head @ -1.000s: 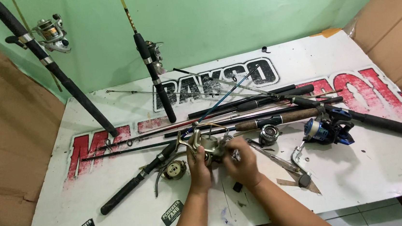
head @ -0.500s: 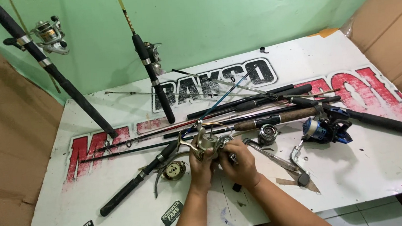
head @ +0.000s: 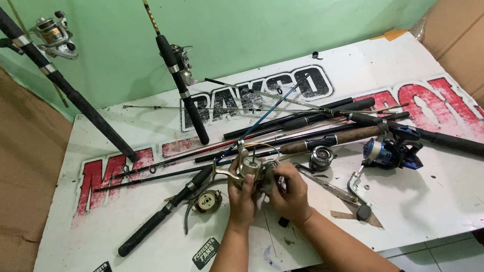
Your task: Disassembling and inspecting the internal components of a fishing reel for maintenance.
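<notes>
Nothing moved: both hands' fingers [head: 250,180] still clamp reel [head: 254,167].

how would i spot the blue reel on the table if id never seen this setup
Start at the white table with big red and black lettering. Right of the hands holding a gold-coloured reel lies the blue spinning reel, mounted on a black rod. It is the only blue reel; the small spool beside it is silver.

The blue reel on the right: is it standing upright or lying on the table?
Lying down. The blue reel rests on its side on the white table, attached to a dark rod, untouched by either hand.
</notes>
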